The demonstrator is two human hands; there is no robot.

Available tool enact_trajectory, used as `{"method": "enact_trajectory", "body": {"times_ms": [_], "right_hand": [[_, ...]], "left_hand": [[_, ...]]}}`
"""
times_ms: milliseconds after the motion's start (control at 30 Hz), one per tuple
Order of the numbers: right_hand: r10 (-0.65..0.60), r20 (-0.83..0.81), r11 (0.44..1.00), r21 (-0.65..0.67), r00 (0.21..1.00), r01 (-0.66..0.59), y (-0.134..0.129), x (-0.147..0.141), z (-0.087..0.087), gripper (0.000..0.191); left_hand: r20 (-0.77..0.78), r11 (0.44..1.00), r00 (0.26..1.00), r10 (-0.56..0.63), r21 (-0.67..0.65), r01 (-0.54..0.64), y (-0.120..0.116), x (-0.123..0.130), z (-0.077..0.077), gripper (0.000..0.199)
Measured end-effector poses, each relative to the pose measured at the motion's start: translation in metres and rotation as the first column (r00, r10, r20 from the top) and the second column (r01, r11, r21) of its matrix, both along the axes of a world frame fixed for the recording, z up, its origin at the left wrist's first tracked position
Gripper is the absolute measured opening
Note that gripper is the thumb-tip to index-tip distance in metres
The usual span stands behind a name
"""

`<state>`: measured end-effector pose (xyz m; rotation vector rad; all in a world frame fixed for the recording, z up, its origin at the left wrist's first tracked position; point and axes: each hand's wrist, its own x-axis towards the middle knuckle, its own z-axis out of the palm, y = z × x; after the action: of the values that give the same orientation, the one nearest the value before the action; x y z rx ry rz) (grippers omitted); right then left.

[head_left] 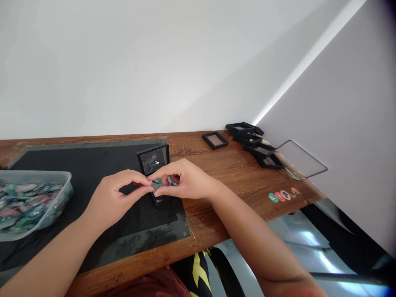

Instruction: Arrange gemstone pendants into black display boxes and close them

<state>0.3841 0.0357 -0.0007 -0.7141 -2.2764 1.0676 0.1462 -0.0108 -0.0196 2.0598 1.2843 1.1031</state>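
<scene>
A small black hinged frame case (154,159) with a clear film window stands open on the dark mat, its lid tilted up. My left hand (119,194) comes from the left, thumb and forefinger pinched at the case's lower half. From the right, my right hand (181,179) reaches over the same half, its thumb and fingers curled at the same spot. Greenish, shiny bits show between the right fingers. The fingers cover most of the lower half, so what each hand pinches is too small or hidden to name.
A clear plastic tub (66,185) of multicoloured polished flat pieces (26,202) stands at left on the black mat (102,159). One black frame (215,140) lies on the wooden table, several more (261,148) are heaped by the wall. Round stickers (285,195) are at the right edge.
</scene>
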Motion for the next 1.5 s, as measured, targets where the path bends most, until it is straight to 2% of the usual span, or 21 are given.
{"method": "enact_trajectory", "body": {"times_ms": [300, 567, 700, 833, 1000, 1100, 1233, 1500], "right_hand": [[0.065, -0.048, 0.994, -0.088, 0.997, -0.069, 0.0, 0.0, -0.001, 0.034], [0.061, -0.062, 0.994, -0.092, 0.996, -0.066, -0.001, -0.002, -0.003, 0.037], [0.015, -0.049, 0.999, -0.035, 0.999, -0.016, -0.002, -0.001, 0.001, 0.036], [-0.089, -0.018, 0.995, 0.037, 0.996, 0.09, 0.003, 0.01, 0.008, 0.033], [-0.183, 0.193, 0.983, 0.055, 0.964, 0.176, 0.014, 0.029, 0.014, 0.028], [-0.173, 0.351, 0.984, 0.027, 0.92, 0.174, 0.016, 0.033, 0.017, 0.022], [-0.155, 0.475, 0.984, -0.001, 0.866, 0.177, 0.016, 0.034, 0.02, 0.022], [-0.136, 0.566, 0.984, -0.015, 0.813, 0.175, 0.018, 0.035, 0.021, 0.02]], "left_hand": [[0.044, 0.987, 0.998, -0.038, 0.155, 0.031, -0.003, 0.003, 0.003, 0.007], [0.036, 0.977, 0.998, -0.057, 0.206, 0.048, -0.002, 0.003, 0.001, 0.011], [0.012, 0.989, 0.998, -0.057, 0.14, 0.055, -0.001, 0.004, -0.001, 0.011], [-0.151, 0.998, 0.988, -0.035, -0.056, 0.027, 0.002, 0.002, -0.007, 0.019], [-0.345, 0.976, 0.933, -0.105, -0.215, 0.031, 0.004, 0.001, -0.014, 0.033], [-0.39, 0.968, 0.916, -0.094, -0.25, -0.007, 0.003, 0.002, -0.015, 0.038], [-0.417, 0.963, 0.905, -0.08, -0.268, -0.038, 0.003, 0.003, -0.016, 0.039], [-0.442, 0.95, 0.895, -0.061, -0.3, -0.084, 0.002, 0.006, -0.018, 0.039]]}}
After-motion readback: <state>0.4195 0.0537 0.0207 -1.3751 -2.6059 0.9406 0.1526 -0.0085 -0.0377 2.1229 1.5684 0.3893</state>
